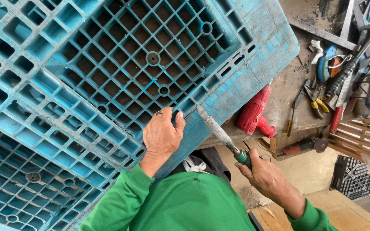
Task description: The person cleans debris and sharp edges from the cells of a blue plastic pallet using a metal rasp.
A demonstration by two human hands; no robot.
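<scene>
A large blue plastic pallet (86, 77) with a grid of square holes fills most of the view, resting on a wooden workbench. My left hand (162, 134), with a ring on one finger, rests flat on the pallet's worn edge. My right hand (265, 173) grips the green handle of a chisel (219, 130). The chisel's metal blade points up and left, and its tip touches the pallet's edge just right of my left thumb. Both arms wear green sleeves.
A red power drill (253, 114) lies on the workbench (287, 92) beside the pallet. Pliers (315, 102), a hammer (352, 64), screwdrivers and other hand tools are scattered at the right. Wooden slats (360, 137) and a dark crate (352, 182) stand lower right.
</scene>
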